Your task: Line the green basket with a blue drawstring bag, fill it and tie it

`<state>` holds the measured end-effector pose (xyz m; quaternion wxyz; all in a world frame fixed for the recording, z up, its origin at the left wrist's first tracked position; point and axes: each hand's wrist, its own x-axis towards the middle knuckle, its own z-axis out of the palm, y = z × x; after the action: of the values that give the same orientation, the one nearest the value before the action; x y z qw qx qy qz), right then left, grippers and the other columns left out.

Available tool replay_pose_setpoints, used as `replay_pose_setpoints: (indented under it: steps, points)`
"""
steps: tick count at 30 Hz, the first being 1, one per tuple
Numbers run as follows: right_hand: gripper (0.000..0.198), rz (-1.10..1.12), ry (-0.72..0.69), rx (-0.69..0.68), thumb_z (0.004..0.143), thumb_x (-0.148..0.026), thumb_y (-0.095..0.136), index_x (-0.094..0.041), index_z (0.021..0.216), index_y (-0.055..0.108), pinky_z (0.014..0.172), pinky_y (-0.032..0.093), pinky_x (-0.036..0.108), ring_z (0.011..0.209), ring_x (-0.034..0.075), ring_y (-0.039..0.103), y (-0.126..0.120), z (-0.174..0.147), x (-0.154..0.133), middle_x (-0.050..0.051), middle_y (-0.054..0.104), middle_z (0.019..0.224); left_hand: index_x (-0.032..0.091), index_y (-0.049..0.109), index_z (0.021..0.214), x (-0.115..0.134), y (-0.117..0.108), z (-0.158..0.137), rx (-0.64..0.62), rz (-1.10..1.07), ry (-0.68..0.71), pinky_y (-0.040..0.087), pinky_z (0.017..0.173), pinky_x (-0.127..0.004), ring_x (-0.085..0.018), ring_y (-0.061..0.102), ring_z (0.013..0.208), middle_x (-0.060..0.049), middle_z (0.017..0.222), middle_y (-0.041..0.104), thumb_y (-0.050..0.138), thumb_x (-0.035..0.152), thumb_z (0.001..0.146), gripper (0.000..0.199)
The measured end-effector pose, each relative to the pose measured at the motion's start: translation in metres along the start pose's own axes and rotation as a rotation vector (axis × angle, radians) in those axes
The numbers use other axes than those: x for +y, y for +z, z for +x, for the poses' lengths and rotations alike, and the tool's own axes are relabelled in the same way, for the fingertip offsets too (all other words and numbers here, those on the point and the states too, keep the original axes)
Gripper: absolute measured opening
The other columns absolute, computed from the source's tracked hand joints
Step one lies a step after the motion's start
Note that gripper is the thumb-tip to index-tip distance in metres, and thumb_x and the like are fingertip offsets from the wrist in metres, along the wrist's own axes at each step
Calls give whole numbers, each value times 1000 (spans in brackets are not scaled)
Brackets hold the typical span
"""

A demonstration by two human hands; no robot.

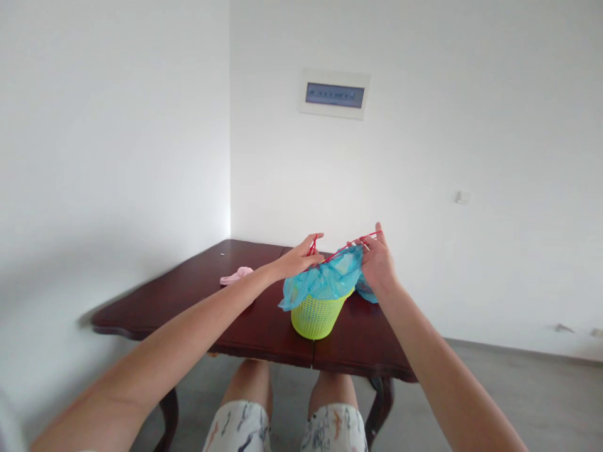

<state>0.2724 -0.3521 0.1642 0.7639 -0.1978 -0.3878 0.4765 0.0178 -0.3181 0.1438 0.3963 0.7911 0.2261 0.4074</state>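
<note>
A yellow-green mesh wastebasket (316, 318) stands upright near the table's front edge. A thin blue plastic bag (327, 280) lines it and hangs loosely over the rim. From the bag's top runs a red drawstring (345, 247). Above the left side of the rim, my left hand (298, 258) has the string looped about its raised index finger, the other fingers curled. On the right, my right hand (378, 263) holds the drawstring stretched over its upright index finger, with the bag's edge against its other fingers. The inside of the wastebasket is hidden by the bag.
The dark red wooden table (183, 295) has curved legs and sits against the walls. A pink item (237, 275) lies beyond my left forearm. More blue plastic (368, 290) lies behind the wastebasket, partly hidden by my right hand. My legs are under the table's front edge.
</note>
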Motion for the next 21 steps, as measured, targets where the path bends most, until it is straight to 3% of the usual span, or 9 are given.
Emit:
replay_pose_setpoints:
  steps: [4,6,8,11,13,15,18,21]
  points:
    - [106,-20,-26,25,89,-24,88,-43,182,42,76,67,27,95,17,80,4,-3,4,-6,80,96,16,31,182,-10,0,2,-40,103,33,46,76,-30,-15,58,78,6,91,62,77,40,104,94]
    - [102,0,-13,-17,92,-27,87,-45,181,41,69,64,25,88,16,78,5,-4,2,-7,77,93,16,29,183,-13,1,2,-56,122,37,47,79,-31,-15,59,80,6,92,62,77,40,104,95]
    - [92,-9,38,-133,95,-29,86,-43,177,46,58,55,21,66,12,65,4,-6,-2,-11,67,81,15,30,183,-12,2,2,-49,145,32,48,80,-32,-16,60,81,5,94,63,79,40,103,97]
    - [79,-192,165,-339,100,-35,84,-36,174,55,42,25,17,45,8,28,2,-14,-5,-15,47,65,15,34,180,-3,3,0,-43,107,15,44,72,-29,-14,55,75,6,91,60,82,42,102,95]
    - [81,-362,249,-480,104,-42,80,-33,179,52,42,13,20,45,8,20,2,-21,-6,-15,46,63,17,36,178,7,4,-1,-80,-7,-4,34,62,-28,-13,43,64,10,80,50,77,54,107,90]
    - [85,-503,324,-624,107,-51,78,-32,184,47,42,11,21,45,8,20,5,-29,-4,-13,52,63,18,43,174,18,5,-1,-137,-117,-26,23,56,-28,-12,30,57,13,73,40,72,68,111,86]
    - [87,-600,389,-767,108,-58,74,-32,186,45,43,12,22,44,8,21,10,-39,1,-11,58,64,17,66,154,25,5,1,-218,-147,-8,24,56,-28,-10,29,55,11,69,43,79,80,104,81]
    - [91,-591,409,-811,107,-51,71,-33,190,37,43,13,23,43,7,20,14,-43,5,-10,62,66,13,82,115,20,6,3,-304,-87,18,30,58,-28,-10,40,57,4,67,58,83,81,100,70]
